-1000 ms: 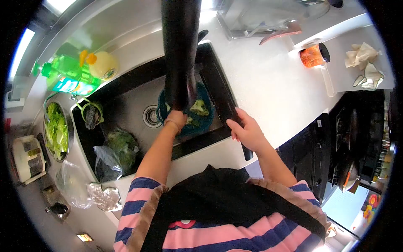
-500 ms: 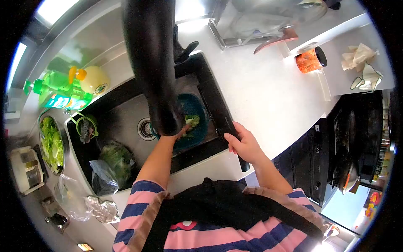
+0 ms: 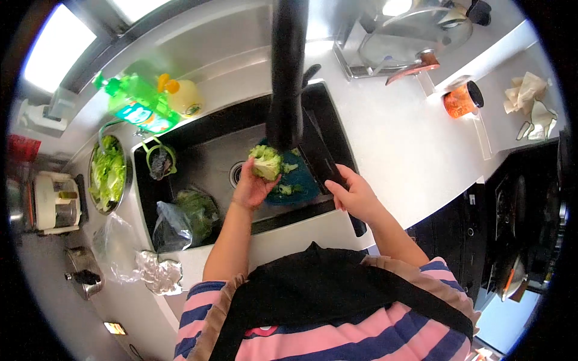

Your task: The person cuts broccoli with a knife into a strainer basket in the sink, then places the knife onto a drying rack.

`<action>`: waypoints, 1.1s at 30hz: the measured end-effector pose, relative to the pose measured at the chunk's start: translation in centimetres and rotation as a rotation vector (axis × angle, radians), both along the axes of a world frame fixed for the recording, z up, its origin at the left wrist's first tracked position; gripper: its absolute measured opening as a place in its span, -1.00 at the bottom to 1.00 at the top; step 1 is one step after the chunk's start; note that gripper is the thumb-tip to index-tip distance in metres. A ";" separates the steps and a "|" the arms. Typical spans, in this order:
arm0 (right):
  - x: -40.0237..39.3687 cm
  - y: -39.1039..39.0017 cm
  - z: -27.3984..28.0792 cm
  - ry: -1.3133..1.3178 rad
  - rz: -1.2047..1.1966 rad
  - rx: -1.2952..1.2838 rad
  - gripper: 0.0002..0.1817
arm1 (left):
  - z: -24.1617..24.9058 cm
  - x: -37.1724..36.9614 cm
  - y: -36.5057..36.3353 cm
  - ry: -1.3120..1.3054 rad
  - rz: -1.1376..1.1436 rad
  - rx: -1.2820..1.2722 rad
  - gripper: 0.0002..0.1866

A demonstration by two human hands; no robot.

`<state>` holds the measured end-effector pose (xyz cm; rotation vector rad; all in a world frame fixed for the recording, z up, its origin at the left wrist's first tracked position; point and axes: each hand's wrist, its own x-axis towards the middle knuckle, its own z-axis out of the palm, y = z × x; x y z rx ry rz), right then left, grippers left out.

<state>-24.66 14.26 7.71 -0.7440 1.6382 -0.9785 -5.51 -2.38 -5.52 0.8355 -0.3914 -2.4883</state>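
In the head view, my left hand (image 3: 253, 188) holds a pale green head of broccoli (image 3: 265, 162) above the sink, its fingers curled around the underside. Below and to the right of it lies a blue-green basket (image 3: 304, 191) with several small green pieces inside. The black faucet (image 3: 286, 90) hangs just beyond the broccoli. My right hand (image 3: 355, 195) is closed at the right side of the sink (image 3: 343, 126), thumb on top, against a long flat black piece (image 3: 319, 147). What its fingers wrap around is partly hidden.
A bagged green vegetable (image 3: 195, 210) and a green-rimmed strainer (image 3: 159, 159) sit in the sink's left part. Left of it are a bowl of lettuce (image 3: 108, 174), a plastic bag (image 3: 117, 246) and crumpled foil (image 3: 159, 272). Soap bottles (image 3: 144, 108) stand behind; a jar (image 3: 462, 101) is at right.
My left hand has come out from under the faucet, lifting the broccoli up and left from the basket. My right hand stays at the sink's right edge. The camera view has shifted.
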 end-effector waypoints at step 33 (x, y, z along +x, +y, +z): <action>5.8 1.0 2.2 1.062 0.330 -0.683 -0.44 | 12.8 3.5 5.1 -0.582 -0.115 -1.424 -0.46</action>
